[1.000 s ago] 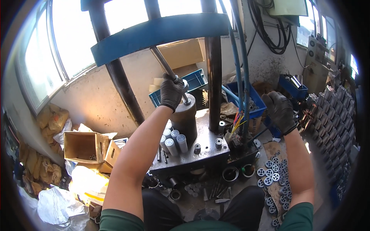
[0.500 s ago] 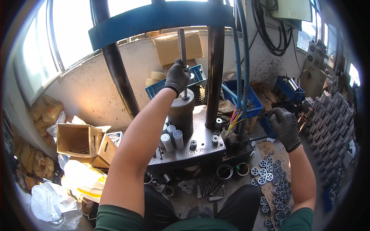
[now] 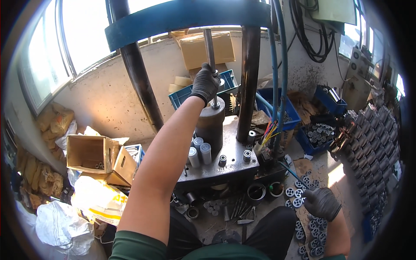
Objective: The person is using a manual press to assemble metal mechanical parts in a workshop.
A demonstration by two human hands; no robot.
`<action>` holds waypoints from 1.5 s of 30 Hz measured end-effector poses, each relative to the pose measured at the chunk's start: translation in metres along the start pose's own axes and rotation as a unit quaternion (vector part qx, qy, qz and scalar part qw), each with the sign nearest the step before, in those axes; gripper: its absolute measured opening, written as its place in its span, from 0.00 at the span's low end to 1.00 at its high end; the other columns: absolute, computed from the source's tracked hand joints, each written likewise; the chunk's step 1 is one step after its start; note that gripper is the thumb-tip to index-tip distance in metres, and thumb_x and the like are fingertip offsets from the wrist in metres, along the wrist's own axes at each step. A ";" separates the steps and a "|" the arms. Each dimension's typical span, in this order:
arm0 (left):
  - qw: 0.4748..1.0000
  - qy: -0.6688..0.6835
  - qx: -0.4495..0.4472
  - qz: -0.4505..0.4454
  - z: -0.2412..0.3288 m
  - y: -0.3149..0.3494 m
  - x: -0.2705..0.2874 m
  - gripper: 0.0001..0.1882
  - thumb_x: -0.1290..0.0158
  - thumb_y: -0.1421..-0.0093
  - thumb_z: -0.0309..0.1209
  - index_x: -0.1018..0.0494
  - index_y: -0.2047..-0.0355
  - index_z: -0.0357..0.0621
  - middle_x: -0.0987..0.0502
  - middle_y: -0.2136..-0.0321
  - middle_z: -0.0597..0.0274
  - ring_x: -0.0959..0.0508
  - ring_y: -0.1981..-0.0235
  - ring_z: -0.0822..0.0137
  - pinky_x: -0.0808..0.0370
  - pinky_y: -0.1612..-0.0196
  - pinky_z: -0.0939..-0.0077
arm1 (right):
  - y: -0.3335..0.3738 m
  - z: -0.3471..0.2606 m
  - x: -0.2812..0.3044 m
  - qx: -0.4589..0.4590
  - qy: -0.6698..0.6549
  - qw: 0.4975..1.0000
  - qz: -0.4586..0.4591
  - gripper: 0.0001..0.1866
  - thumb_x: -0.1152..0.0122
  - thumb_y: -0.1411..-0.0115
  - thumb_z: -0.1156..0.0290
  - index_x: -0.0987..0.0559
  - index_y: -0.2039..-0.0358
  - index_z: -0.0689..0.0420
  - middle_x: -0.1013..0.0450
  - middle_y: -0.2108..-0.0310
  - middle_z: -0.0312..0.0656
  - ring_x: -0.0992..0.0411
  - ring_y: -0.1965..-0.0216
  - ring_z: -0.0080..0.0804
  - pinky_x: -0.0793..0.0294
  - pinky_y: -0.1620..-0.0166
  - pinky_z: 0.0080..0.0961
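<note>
My left hand [image 3: 206, 81], in a dark glove, is closed around a vertical metal rod [image 3: 209, 45] below the blue crossbeam [image 3: 186, 21] of a press. The rod's foot meets the top of a dark steel cylinder [image 3: 211, 128] on the press table [image 3: 236, 162]. What else sits under the fingers is hidden. At lower right my right hand [image 3: 323, 203], also gloved, is closed at the end of a slim blue lever [image 3: 294, 174]. Several grey capped cylinders [image 3: 205, 154] stand beside the steel cylinder, and small metal bushings [image 3: 222, 160] stand farther right.
Spoked metal discs [image 3: 313, 234] lie on cardboard near my right arm. Dark metal tubes [image 3: 368, 147] are stacked at far right. Blue crates [image 3: 290, 115] stand behind the press's right column [image 3: 248, 86]. Cardboard boxes [image 3: 86, 151] and sacks [image 3: 56, 223] lie left; a hammer [image 3: 245, 223] lies below.
My right hand has moved down toward me, and the blue lever now slopes down to it. My left hand stays on the rod. The view has shifted slightly.
</note>
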State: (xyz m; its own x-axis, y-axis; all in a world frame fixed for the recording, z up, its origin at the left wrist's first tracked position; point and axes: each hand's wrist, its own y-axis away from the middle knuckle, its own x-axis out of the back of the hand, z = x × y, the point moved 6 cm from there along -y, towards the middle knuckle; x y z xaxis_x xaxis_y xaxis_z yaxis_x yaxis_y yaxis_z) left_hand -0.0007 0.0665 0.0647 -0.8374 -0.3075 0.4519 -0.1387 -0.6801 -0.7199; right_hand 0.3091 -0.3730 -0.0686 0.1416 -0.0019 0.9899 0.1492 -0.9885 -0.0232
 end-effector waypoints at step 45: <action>1.000 0.000 0.012 0.005 -0.006 0.001 0.002 0.13 0.39 0.37 0.30 0.32 0.58 0.41 0.21 0.72 0.43 0.18 0.67 0.42 0.22 0.62 0.55 | -0.108 0.026 0.114 0.026 -0.015 0.887 0.461 0.14 0.42 0.36 0.78 0.20 0.50 0.62 0.20 0.57 0.56 0.19 0.57 0.54 0.20 0.52 0.42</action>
State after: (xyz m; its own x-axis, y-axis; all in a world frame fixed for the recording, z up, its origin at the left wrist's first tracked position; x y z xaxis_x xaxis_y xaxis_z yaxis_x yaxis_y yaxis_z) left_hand -0.0063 0.0694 0.0618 -0.8382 -0.3144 0.4456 -0.1180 -0.6932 -0.7110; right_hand 0.3343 -0.2629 0.0430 0.2520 -0.8012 0.5427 0.0014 -0.5605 -0.8282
